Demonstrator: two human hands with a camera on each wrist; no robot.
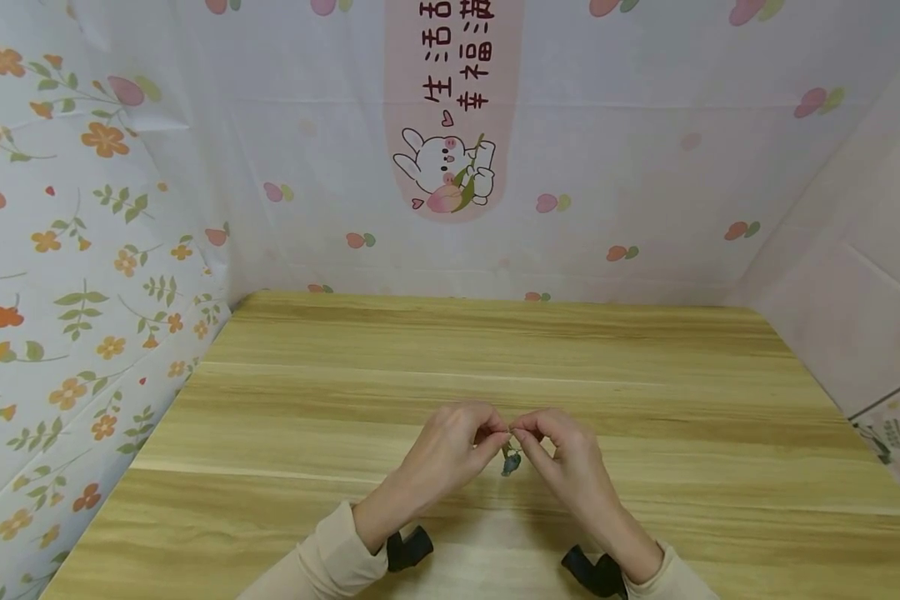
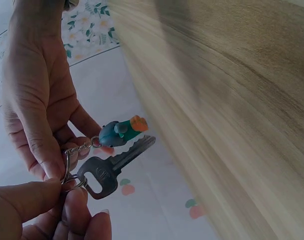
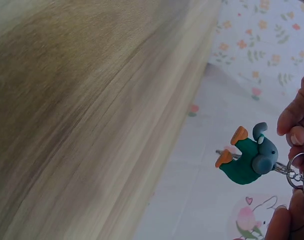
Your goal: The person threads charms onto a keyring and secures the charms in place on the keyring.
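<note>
Both hands meet over the near middle of the table, at a metal key ring [image 3: 295, 161]. My left hand [image 1: 450, 440] pinches the ring from one side between thumb and fingers. From the other side, my right hand [image 1: 567, 450] pinches it too, its fingertips close to the left ones. A silver key [image 2: 104, 174] hangs off the ring, its toothed blade pointing away from the fingers. Beside it on a short chain dangles a small animal charm [image 3: 251, 156], blue-grey with a green body and orange feet. Fingers partly hide the ring.
Below the hands lies a wood-grain table [image 1: 330, 400]. A printed cloth [image 1: 607, 167] hangs behind it, and a floral cloth [image 1: 120, 275] stands at the left. Black straps with dark pieces [image 1: 410, 550] sit at both wrists.
</note>
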